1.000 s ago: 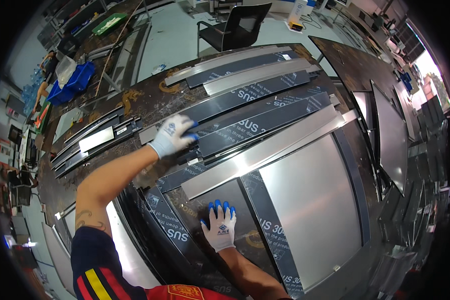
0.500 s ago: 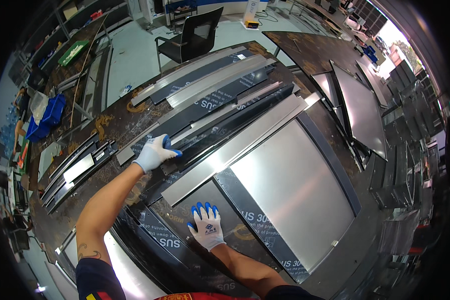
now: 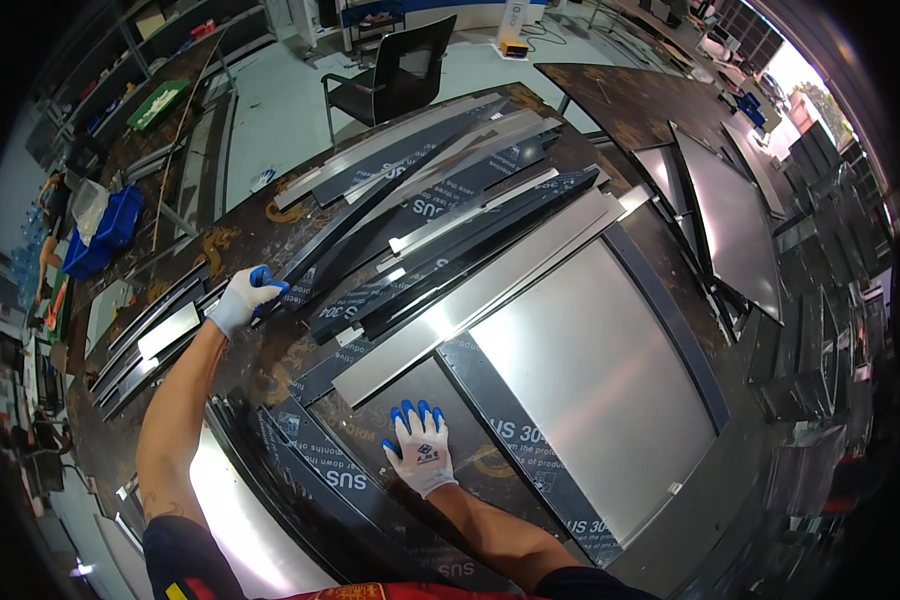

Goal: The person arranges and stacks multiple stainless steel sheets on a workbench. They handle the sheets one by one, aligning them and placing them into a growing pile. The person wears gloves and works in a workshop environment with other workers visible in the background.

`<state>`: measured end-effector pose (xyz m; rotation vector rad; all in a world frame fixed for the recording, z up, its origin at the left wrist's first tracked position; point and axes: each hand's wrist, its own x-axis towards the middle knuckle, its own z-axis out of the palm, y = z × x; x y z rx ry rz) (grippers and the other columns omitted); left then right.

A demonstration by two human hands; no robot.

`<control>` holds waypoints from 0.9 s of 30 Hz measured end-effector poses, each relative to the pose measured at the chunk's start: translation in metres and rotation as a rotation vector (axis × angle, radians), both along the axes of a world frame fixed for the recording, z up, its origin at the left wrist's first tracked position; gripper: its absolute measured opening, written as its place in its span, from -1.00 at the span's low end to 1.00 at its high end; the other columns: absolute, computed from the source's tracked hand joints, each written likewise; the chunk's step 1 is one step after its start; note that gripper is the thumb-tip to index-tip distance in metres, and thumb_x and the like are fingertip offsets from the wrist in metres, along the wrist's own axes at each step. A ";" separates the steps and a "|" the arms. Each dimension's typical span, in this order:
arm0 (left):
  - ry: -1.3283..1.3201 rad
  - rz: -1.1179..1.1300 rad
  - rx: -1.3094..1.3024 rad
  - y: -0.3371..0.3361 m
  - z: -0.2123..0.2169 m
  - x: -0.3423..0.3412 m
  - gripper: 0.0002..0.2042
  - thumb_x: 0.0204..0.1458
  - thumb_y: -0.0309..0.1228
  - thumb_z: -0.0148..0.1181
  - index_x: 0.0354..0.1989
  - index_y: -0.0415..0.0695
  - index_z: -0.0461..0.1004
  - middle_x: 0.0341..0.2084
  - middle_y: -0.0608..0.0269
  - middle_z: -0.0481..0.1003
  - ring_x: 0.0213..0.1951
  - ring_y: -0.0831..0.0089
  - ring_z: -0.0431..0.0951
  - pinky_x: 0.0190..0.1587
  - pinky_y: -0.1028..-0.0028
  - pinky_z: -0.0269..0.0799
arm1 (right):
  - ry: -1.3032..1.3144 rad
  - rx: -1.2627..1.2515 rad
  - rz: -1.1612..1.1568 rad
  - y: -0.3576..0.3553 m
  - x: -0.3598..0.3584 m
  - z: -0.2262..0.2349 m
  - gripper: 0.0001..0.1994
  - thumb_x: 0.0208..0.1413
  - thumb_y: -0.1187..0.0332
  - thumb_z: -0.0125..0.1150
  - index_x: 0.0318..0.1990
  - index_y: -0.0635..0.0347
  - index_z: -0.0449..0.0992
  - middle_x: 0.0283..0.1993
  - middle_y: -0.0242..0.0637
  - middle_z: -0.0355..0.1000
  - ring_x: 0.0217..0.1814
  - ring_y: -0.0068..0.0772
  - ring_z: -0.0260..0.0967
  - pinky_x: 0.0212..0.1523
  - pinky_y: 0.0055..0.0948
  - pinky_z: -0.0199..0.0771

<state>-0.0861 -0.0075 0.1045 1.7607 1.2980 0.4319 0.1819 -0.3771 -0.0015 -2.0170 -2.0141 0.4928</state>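
My left hand [image 3: 248, 301], in a white glove with blue fingertips, is closed on the near end of a long dark metal strip [image 3: 355, 212]. The strip slants up to the right, with its far part lying across other strips. My right hand [image 3: 420, 452], gloved alike, rests flat on the dark tabletop with its fingers spread. Right of it lies a large silver sheet metal panel [image 3: 590, 370] with dark film along its edges. A long silver metal strip [image 3: 490, 290] lies along the panel's far edge, and several film-covered strips [image 3: 450, 255] lie beyond.
Short metal profiles [image 3: 165, 335] lie left of my left hand. Below my left forearm is another bright sheet [image 3: 235, 500]. A black chair [image 3: 395, 75] stands beyond the table. On the left are a blue bin [image 3: 105, 235] and a green tray [image 3: 158, 105]; stacked metal parts [image 3: 800, 360] stand at the right.
My left hand has moved left and toward me, drawing the dark strip out of the pile at a slant. Several strips near it have shifted. My right hand stays on the table.
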 end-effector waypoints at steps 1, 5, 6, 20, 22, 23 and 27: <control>0.059 -0.013 0.036 0.005 -0.003 -0.003 -0.66 0.18 -0.30 0.46 -0.49 -0.10 0.39 -0.59 0.50 0.32 -0.48 0.68 0.30 -0.41 0.45 0.27 | -0.002 -0.006 0.000 0.000 0.000 0.000 -0.31 0.31 -0.05 0.30 0.48 0.13 0.43 0.58 -0.06 0.32 0.66 0.17 0.17 0.63 0.24 0.07; 0.479 -0.090 0.605 0.011 -0.020 0.003 -0.63 0.17 -0.09 0.48 -0.16 -0.15 0.58 -0.22 0.10 0.55 -0.13 0.27 0.55 -0.06 0.22 0.46 | -0.004 -0.021 -0.004 0.000 -0.001 -0.001 -0.30 0.31 -0.05 0.30 0.49 0.15 0.43 0.61 -0.04 0.29 0.68 0.18 0.14 0.64 0.24 0.03; 0.651 -0.104 0.706 0.007 -0.021 0.007 -0.56 0.17 -0.02 0.49 -0.05 -0.17 0.64 -0.10 -0.03 0.63 -0.02 0.14 0.63 0.06 0.14 0.53 | 0.001 -0.050 0.002 0.001 -0.002 -0.001 -0.30 0.31 -0.05 0.30 0.49 0.15 0.42 0.61 -0.03 0.29 0.69 0.18 0.13 0.65 0.24 0.02; -0.137 0.053 -0.062 -0.022 -0.062 0.144 -0.26 0.24 -0.28 0.49 0.46 -0.50 0.34 0.36 -0.17 0.51 0.35 0.21 0.53 0.38 0.32 0.43 | 0.032 -0.043 0.005 -0.001 0.000 -0.007 -0.30 0.34 -0.05 0.28 0.51 0.13 0.40 0.62 -0.06 0.26 0.70 0.19 0.11 0.66 0.26 -0.01; -0.123 0.076 -0.094 -0.003 -0.053 0.125 -0.31 0.29 -0.33 0.45 0.47 -0.48 0.33 0.27 0.00 0.57 0.23 0.37 0.56 0.30 0.41 0.47 | 0.030 -0.027 0.005 -0.002 0.001 -0.007 -0.31 0.37 -0.05 0.25 0.52 0.13 0.39 0.64 -0.06 0.23 0.71 0.17 0.09 0.67 0.26 -0.02; -0.262 0.106 -0.223 0.004 -0.050 0.114 -0.33 0.27 -0.34 0.47 0.45 -0.47 0.37 0.23 0.02 0.60 0.18 0.39 0.60 0.26 0.40 0.50 | 0.044 -0.052 0.005 -0.001 0.001 -0.007 -0.31 0.37 -0.04 0.26 0.52 0.12 0.39 0.64 -0.06 0.23 0.71 0.16 0.08 0.67 0.26 -0.03; -0.357 0.151 -0.377 0.036 -0.046 0.074 -0.37 0.27 -0.34 0.48 0.41 -0.45 0.42 0.14 0.10 0.63 0.07 0.47 0.63 0.18 0.44 0.55 | 0.075 -0.046 -0.005 0.000 0.003 -0.005 -0.32 0.37 -0.04 0.26 0.52 0.11 0.39 0.64 -0.07 0.24 0.71 0.14 0.07 0.67 0.25 -0.03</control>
